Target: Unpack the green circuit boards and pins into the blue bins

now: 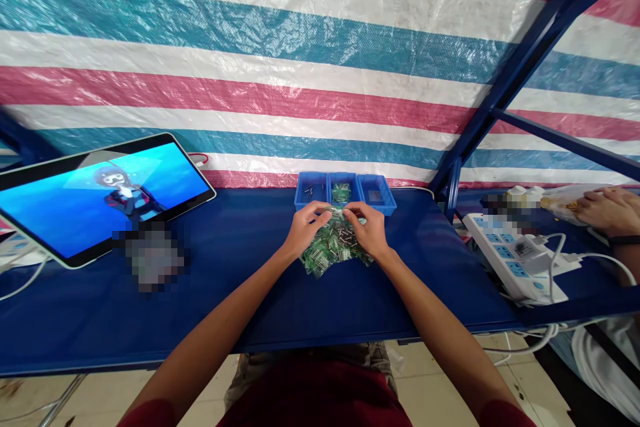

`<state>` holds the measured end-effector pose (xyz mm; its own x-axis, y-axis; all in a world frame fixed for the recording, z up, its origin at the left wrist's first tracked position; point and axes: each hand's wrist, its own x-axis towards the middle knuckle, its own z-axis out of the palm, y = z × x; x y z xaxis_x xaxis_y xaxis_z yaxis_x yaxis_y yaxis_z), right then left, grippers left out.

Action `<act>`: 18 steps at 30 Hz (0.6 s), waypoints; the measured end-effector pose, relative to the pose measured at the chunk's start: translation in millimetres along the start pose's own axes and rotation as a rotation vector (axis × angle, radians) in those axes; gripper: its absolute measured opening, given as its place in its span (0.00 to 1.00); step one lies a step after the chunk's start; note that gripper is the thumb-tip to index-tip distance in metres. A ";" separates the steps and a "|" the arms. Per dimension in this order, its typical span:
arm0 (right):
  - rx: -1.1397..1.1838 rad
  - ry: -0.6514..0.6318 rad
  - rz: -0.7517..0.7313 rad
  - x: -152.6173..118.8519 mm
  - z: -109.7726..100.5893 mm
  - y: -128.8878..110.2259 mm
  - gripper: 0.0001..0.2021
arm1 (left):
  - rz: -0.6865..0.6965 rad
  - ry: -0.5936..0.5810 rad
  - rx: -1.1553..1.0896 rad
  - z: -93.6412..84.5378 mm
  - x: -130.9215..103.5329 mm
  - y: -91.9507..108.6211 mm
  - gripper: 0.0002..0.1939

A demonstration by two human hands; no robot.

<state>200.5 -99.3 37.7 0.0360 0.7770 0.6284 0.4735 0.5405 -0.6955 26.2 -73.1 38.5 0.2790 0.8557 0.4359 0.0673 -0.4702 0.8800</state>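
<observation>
My left hand (306,228) and my right hand (371,229) meet above the blue table (240,280), thumbs and fingertips pinched on opposite sides of a small clear plastic bag (337,212). What the bag contains is too small to make out. Beneath and in front of my fingers lies a pile of small green-printed plastic bags (320,255), with dark, screw-like pieces showing on its right side. Just beyond the hands stands a blue three-section parts bin (303,202). Its left section has a few dark slim pieces, the middle one green packets, the right one something flat and hard to discern.
A tablet (150,177) playing a video leans at the left, with a blurred item in front of it. To the right, a white power strip (505,260) with cables lies beside a blue metal frame (453,180). Another person's hands (607,210) rest by a plastic bag at far right.
</observation>
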 end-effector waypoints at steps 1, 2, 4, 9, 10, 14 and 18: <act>0.010 -0.004 0.006 -0.5 0.0 0.2 0.09 | -0.008 0.003 0.007 0.7 -0.5 -0.1 0.17; 0.019 -0.009 0.011 -0.9 -0.2 0.2 0.09 | -0.018 0.011 0.010 1.4 -1.0 0.0 0.16; 0.037 -0.021 0.021 -1.5 -0.9 -0.3 0.10 | -0.036 0.031 -0.002 2.0 -1.4 1.0 0.16; 0.047 -0.063 -0.076 -0.4 -2.8 -3.4 0.13 | -0.090 0.064 -0.094 0.5 0.3 5.7 0.18; 0.033 -0.069 -0.104 -0.1 -2.9 -3.7 0.13 | -0.098 0.063 -0.114 0.3 0.6 6.3 0.18; -0.002 -0.078 -0.168 0.5 -2.6 -2.3 0.12 | -0.105 0.035 -0.162 0.8 0.3 6.9 0.18; 0.000 -0.071 -0.174 0.0 -1.8 1.0 0.12 | -0.097 0.009 -0.144 1.8 -1.4 6.0 0.16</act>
<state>202.6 -99.3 37.7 -0.1085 0.6926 0.7131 0.4673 0.6687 -0.5784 28.0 -77.5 42.9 0.2694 0.8977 0.3486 -0.0448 -0.3499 0.9357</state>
